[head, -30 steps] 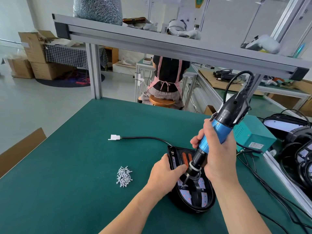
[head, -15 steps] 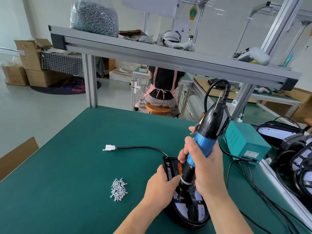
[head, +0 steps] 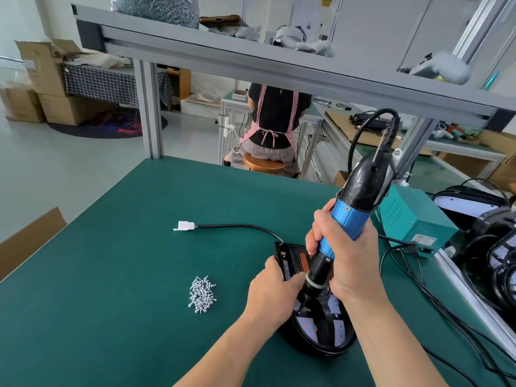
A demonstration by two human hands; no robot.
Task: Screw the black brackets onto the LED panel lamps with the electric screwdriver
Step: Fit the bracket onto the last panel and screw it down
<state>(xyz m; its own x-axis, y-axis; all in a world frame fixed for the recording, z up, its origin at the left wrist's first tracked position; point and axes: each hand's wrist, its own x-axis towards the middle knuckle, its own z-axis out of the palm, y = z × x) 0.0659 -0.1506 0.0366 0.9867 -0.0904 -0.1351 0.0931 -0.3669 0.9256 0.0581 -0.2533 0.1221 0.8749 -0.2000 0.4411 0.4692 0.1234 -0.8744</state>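
Where the green table lies bare, to your left, you have the most room: it runs out to the left edge, where a cardboard flap stands up. Overhead, the grey shelf crosses the far side, above the tool's top. To your right the room is tight: a green box sits near the right edge, black wires trail across the mat beside it, and more lamps are stacked past the metal edge rail.

The lamp lies on the near right part of the table, open side up, with the black bracket across its inside. The screwdriver leans up and to the right, its bit down on the bracket's left end. Your right hand is wrapped tight round the blue grip. Your left hand clasps the lamp's left rim, thumb by the bit. The lamp's cable curves left to a white plug. A small heap of screws lies just left of your left hand.
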